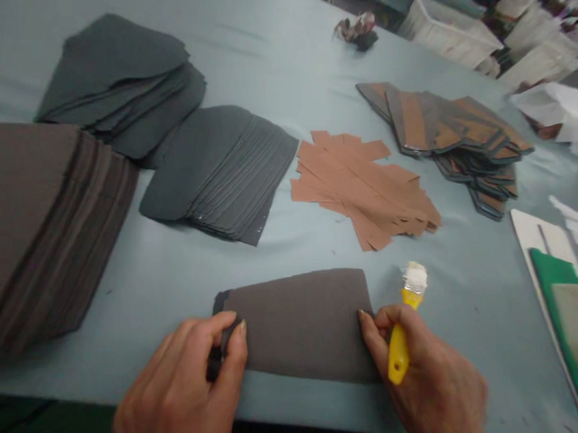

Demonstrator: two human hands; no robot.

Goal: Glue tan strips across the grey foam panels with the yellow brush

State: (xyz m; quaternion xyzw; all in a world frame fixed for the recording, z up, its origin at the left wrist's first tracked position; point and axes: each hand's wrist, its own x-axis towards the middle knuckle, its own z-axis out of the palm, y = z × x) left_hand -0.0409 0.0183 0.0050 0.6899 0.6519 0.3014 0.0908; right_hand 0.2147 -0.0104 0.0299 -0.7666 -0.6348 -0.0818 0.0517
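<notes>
A brown-grey fabric panel (pixel 300 327) lies near the front edge of the table, with the corner of a darker piece (pixel 218 302) showing beneath it at the upper left. My left hand (pixel 186 379) pinches the panel's left edge between thumb and fingertip. At its right edge my right hand (pixel 430 371) does the same with thumb and forefinger. That hand also keeps a yellow-handled paintbrush (pixel 398 357) tucked in it, the whitened bristles pointing away from me.
Brown panels (pixel 18 200) form a thick stack at left. Behind lie fanned dark grey panels (pixel 202 163) and another such pile (pixel 117 57). Tan strips (pixel 360 186) are heaped mid-table; tan-banded dark pieces (pixel 415 124) lie farther right. A white board (pixel 525 235) borders the right side.
</notes>
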